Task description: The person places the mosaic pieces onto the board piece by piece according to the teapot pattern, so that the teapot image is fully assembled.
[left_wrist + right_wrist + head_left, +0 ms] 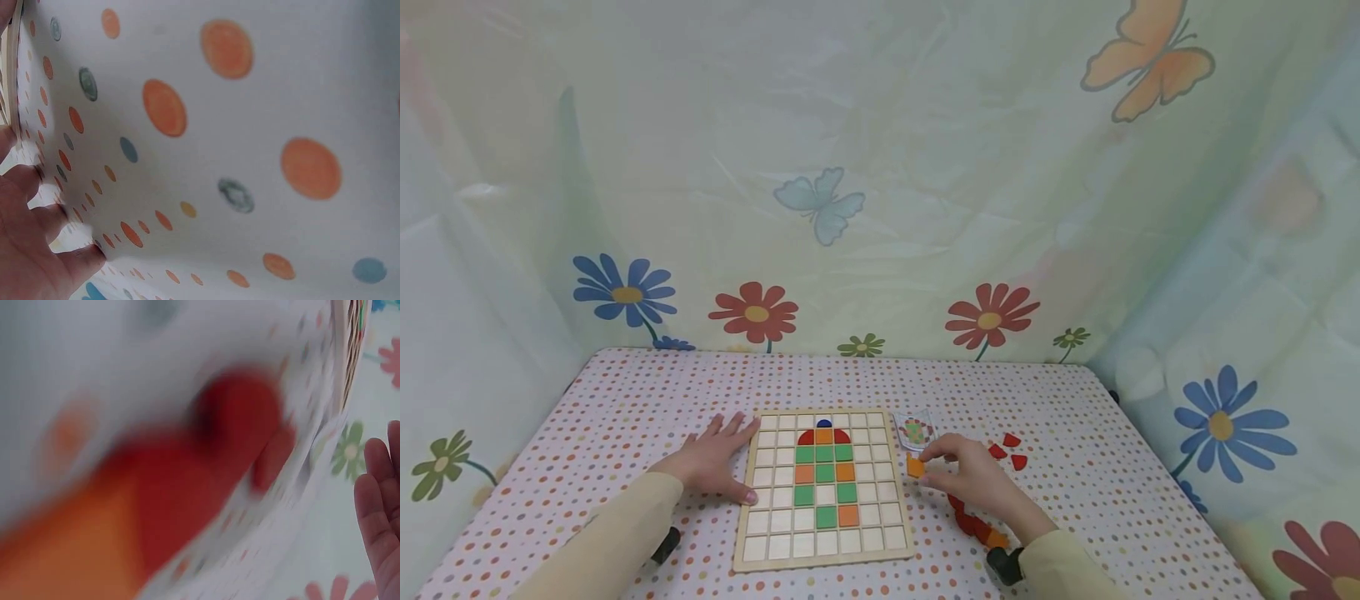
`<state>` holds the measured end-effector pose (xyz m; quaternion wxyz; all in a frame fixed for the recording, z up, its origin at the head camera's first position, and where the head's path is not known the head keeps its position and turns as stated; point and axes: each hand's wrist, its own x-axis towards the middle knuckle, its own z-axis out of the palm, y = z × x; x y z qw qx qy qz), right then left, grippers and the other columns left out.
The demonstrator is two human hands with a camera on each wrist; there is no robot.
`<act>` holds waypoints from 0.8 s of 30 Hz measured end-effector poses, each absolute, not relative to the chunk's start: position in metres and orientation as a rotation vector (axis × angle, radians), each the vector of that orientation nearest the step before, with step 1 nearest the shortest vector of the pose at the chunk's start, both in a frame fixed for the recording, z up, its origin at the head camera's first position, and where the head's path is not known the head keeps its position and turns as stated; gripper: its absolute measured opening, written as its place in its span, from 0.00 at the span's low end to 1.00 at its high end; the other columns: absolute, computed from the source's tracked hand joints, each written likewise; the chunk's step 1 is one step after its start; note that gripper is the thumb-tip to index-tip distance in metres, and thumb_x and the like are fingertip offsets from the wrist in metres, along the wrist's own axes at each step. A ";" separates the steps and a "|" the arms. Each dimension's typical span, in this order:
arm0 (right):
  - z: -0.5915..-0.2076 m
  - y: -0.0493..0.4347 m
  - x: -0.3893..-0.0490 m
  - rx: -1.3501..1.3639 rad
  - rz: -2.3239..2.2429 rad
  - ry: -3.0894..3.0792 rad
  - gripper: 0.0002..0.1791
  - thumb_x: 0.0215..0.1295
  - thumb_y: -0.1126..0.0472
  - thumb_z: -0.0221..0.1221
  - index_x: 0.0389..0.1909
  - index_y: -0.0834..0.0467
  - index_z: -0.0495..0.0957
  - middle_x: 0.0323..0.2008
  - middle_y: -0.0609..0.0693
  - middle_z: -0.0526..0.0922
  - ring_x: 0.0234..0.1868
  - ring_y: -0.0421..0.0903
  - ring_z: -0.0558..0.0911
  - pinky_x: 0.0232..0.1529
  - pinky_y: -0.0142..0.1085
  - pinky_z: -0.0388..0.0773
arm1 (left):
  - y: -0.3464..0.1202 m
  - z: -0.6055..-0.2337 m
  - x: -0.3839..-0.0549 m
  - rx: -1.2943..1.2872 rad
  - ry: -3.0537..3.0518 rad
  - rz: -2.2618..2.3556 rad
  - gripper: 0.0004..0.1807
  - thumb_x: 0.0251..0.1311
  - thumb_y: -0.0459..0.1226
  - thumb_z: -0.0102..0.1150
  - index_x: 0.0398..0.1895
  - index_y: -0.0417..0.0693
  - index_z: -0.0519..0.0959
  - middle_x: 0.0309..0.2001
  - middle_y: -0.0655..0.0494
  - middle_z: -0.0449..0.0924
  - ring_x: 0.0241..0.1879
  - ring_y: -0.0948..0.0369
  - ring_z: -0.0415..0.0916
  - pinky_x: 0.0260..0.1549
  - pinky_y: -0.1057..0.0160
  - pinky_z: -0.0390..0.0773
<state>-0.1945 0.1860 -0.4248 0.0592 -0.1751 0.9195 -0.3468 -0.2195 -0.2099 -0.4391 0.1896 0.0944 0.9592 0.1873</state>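
A wooden grid board [740,542] lies in front of me. Green, orange and red tiles fill part of its middle columns, topped by a blue half-round piece [824,423]. My left hand [709,460] rests at the board's left edge with fingers spread, the thumb at the rim; its fingertips [84,259] touch the tablecloth in the left wrist view. Just off the board's right edge, my right hand [973,479] pinches an orange tile [915,466] between thumb and fingers. In the right wrist view that hand's fingers [375,519] show at the right, the tile hidden.
Below the right hand lies a cluster of red pieces [973,525] with an orange one [997,540], blurred in the right wrist view. Several loose red pieces [1011,439] lie farther right. A clear packet with a coloured pattern [915,431] sits by the board's upper right corner.
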 end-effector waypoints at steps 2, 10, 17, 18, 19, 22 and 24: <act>-0.425 0.173 -0.197 -0.552 -1.070 2.748 0.09 0.62 0.58 0.72 0.42 0.53 0.85 0.46 0.48 0.86 0.54 0.55 0.83 0.59 0.57 0.79 | -0.210 -0.440 -0.220 0.268 2.696 0.528 0.65 0.42 0.53 0.82 0.81 0.43 0.55 0.81 0.33 0.45 0.79 0.29 0.37 0.70 0.21 0.45; -0.422 0.127 -0.201 -0.696 -0.992 2.706 0.09 0.61 0.60 0.72 0.41 0.54 0.86 0.44 0.47 0.86 0.53 0.52 0.82 0.58 0.55 0.79 | -0.210 -0.441 -0.220 0.272 2.692 0.533 0.65 0.42 0.54 0.82 0.81 0.44 0.55 0.81 0.34 0.45 0.79 0.29 0.37 0.70 0.22 0.44; -0.419 0.088 -0.198 -0.749 -0.819 2.673 0.08 0.60 0.56 0.73 0.39 0.53 0.88 0.45 0.44 0.85 0.51 0.46 0.82 0.53 0.39 0.82 | -0.211 -0.442 -0.220 0.258 2.697 0.539 0.65 0.41 0.54 0.82 0.81 0.45 0.56 0.81 0.34 0.45 0.79 0.30 0.37 0.70 0.22 0.44; -0.419 0.083 -0.196 -0.770 -0.785 2.672 0.09 0.60 0.56 0.73 0.39 0.53 0.88 0.44 0.43 0.85 0.51 0.44 0.82 0.52 0.37 0.81 | -0.211 -0.442 -0.220 0.258 2.697 0.538 0.65 0.41 0.54 0.82 0.81 0.44 0.56 0.81 0.34 0.45 0.79 0.30 0.37 0.70 0.22 0.44; -0.419 0.078 -0.195 -0.797 -0.756 2.669 0.09 0.60 0.56 0.74 0.39 0.53 0.88 0.43 0.41 0.85 0.50 0.42 0.82 0.52 0.35 0.81 | -0.211 -0.443 -0.221 0.258 2.696 0.537 0.65 0.41 0.54 0.82 0.81 0.44 0.56 0.81 0.34 0.45 0.79 0.30 0.37 0.70 0.22 0.43; -0.421 0.063 -0.189 -0.847 -0.660 2.682 0.08 0.58 0.55 0.74 0.37 0.52 0.89 0.40 0.39 0.85 0.47 0.37 0.80 0.50 0.31 0.81 | -0.211 -0.443 -0.221 0.258 2.696 0.533 0.65 0.41 0.54 0.83 0.81 0.44 0.56 0.81 0.34 0.45 0.79 0.30 0.37 0.70 0.22 0.44; -0.423 0.056 -0.185 -0.887 -0.587 2.702 0.08 0.57 0.55 0.75 0.36 0.51 0.88 0.39 0.38 0.85 0.46 0.35 0.79 0.48 0.29 0.80 | -0.211 -0.443 -0.221 0.257 2.696 0.531 0.65 0.41 0.54 0.83 0.81 0.44 0.56 0.81 0.34 0.45 0.79 0.30 0.37 0.70 0.22 0.44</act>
